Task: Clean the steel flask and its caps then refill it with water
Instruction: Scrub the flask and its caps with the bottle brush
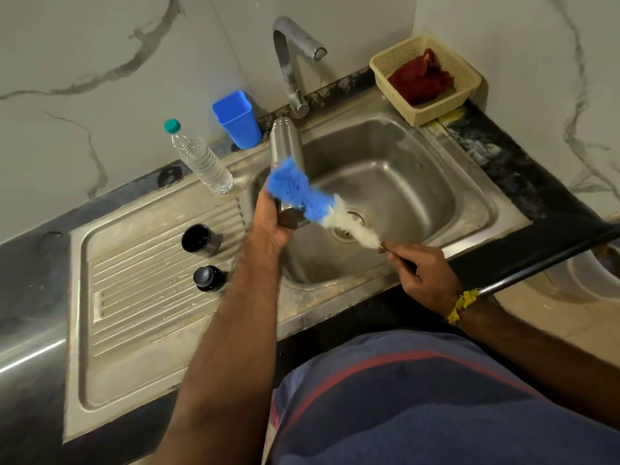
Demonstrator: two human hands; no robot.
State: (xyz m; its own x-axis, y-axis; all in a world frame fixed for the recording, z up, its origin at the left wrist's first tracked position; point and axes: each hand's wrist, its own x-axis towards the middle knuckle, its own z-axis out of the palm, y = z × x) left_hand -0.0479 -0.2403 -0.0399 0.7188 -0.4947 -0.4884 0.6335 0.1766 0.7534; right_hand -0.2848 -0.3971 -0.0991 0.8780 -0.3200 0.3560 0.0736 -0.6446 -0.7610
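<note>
Counter [30, 270]: dark stone along a marbled wall, cut off at the left edge and bottom.
Sink [469, 182]: steel basin set in the counter, with a ribbed draining board [141, 283] to its left; the drain is partly hidden behind the brush.
Tap [288, 62]: curved steel spout behind the basin, no water seen running.
Basket [419, 52]: cream plastic, at the back right corner, holding a dark red cloth [419, 80].
Flask [287, 142]: steel, held over the left side of the basin, lying tilted with its closed end towards the tap (its mouth is hidden behind the hand and brush).
Left hand [271, 219]: wrapped around the near end of the flask, grasping it.
Brush [312, 199]: blue and white bristles lying across the flask's lower part; its handle is mostly hidden in the right hand.
Right hand [422, 273]: fingers clenched around the brush handle, over the basin's front rim.
Water bottle [201, 159]: clear plastic, green cap, behind the draining board.
Blue cup [238, 119]: against the wall, just beside the flask.
Caps: cup cap [200, 239] and stopper [208, 278], apart, on the draining board.
</note>
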